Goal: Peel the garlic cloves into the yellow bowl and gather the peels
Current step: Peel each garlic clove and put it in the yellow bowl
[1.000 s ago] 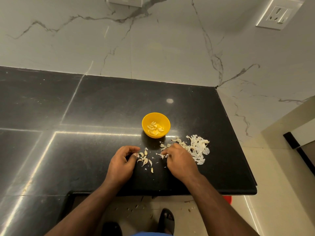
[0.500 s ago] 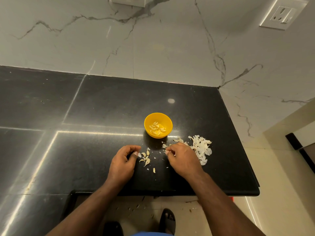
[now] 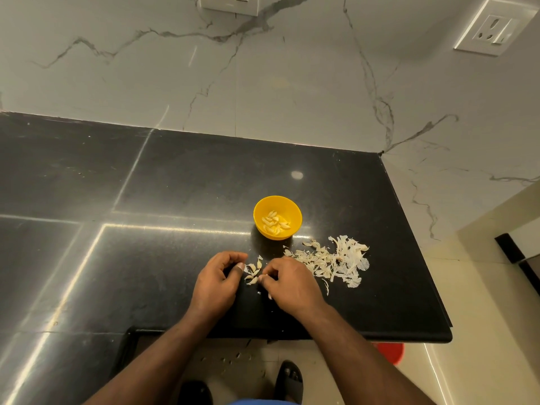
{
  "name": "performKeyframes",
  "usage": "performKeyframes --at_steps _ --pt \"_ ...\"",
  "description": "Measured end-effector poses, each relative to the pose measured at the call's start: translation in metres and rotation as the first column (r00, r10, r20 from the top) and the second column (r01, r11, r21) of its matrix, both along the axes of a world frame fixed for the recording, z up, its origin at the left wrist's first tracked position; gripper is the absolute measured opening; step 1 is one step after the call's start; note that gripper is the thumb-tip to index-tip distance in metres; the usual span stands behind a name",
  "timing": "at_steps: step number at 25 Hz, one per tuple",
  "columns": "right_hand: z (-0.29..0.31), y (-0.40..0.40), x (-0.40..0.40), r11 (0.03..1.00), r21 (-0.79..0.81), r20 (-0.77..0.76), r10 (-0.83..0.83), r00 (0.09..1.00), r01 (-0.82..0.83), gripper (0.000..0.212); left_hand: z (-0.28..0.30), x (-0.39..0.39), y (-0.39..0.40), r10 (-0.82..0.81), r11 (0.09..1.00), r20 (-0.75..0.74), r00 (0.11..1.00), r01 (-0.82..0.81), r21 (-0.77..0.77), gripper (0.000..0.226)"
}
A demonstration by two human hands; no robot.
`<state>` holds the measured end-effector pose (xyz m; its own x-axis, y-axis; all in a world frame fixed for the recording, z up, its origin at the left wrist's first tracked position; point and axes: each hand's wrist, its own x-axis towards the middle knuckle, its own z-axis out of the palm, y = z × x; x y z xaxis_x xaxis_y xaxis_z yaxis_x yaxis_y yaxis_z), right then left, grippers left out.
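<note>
My left hand (image 3: 217, 283) rests curled on the black counter (image 3: 175, 185), holding nothing I can see. My right hand (image 3: 289, 283) pinches a peel from the small scatter of peels (image 3: 253, 271) between them. Peeled garlic cloves (image 3: 275, 223) sit in the yellow bowl (image 3: 277, 216); the big peel pile (image 3: 336, 260) lies right of it.

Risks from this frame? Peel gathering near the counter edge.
1. The small peel cluster between the left hand and right hand lies near the front edge of the counter; a sweep may push flakes onto the floor, where scraps already lie.
2. The large peel pile sits close to the yellow bowl; light flakes could land among the peeled cloves.
</note>
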<state>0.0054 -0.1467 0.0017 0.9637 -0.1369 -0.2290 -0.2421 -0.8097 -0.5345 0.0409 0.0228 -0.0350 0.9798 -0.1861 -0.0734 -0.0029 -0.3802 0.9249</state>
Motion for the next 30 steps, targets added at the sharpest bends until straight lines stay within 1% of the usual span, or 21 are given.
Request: performKeyframes --at_steps 3,5,8,11,13,14,15,17,20,23,26,27,30 --pt "0.004 -0.01 -0.001 0.965 0.239 -0.003 -0.11 0.994 0.108 0.008 -0.002 0.0 0.001 -0.004 1.0 -0.011 1.0 0.004 -0.015 0.024" --pt "0.008 -0.017 -0.001 0.93 0.333 -0.006 -0.165 0.986 0.158 0.007 -0.001 0.0 0.002 -0.011 0.999 -0.038 0.999 0.01 -0.039 0.022" --pt "0.013 -0.022 -0.003 0.916 0.359 0.017 -0.197 0.98 0.178 0.011 0.009 0.0 -0.002 -0.045 0.997 -0.071 0.996 0.041 -0.07 0.02" --pt "0.016 -0.023 -0.004 0.93 0.329 0.079 -0.202 0.976 0.166 0.009 0.024 -0.001 -0.012 -0.099 0.993 -0.031 0.995 0.097 -0.06 0.018" --pt "0.019 -0.021 -0.004 0.938 0.32 0.108 -0.178 0.978 0.135 0.01 0.035 -0.002 -0.02 -0.15 0.984 -0.049 0.987 0.145 -0.1 0.016" --pt "0.021 -0.021 -0.004 0.928 0.35 0.108 -0.175 0.979 0.127 0.009 0.04 -0.002 -0.024 -0.164 0.979 -0.074 0.984 0.153 -0.137 0.015" --pt "0.023 -0.021 -0.003 0.9 0.416 0.099 -0.187 0.977 0.13 0.007 0.044 -0.003 -0.027 -0.169 0.973 -0.095 0.981 0.151 -0.175 0.013" --pt "0.027 -0.023 -0.004 0.804 0.573 0.052 -0.232 0.971 0.161 0.004 0.047 -0.002 -0.031 -0.167 0.967 -0.112 0.98 0.141 -0.211 0.008" --pt "0.03 -0.029 -0.007 0.698 0.684 -0.05 -0.245 0.968 0.212 0.008 0.047 -0.003 -0.032 -0.156 0.968 -0.126 0.98 0.126 -0.216 0.005" --pt "0.03 -0.032 -0.009 0.655 0.727 -0.092 -0.203 0.975 0.205 0.013 0.046 -0.004 -0.034 -0.117 0.966 -0.145 0.982 0.079 -0.247 0.008" --pt "0.029 -0.034 -0.009 0.666 0.718 -0.061 -0.228 0.972 0.201 0.011 0.048 -0.006 -0.036 -0.131 0.96 -0.15 0.98 0.088 -0.264 0.005" --pt "0.029 -0.034 -0.009 0.671 0.713 -0.058 -0.237 0.97 0.206 0.009 0.048 -0.007 -0.036 -0.141 0.96 -0.146 0.979 0.099 -0.262 0.007" --pt "0.029 -0.034 -0.011 0.695 0.681 -0.071 -0.252 0.965 0.231 0.008 0.046 -0.01 -0.037 -0.142 0.976 -0.101 0.985 0.122 -0.181 0.01"
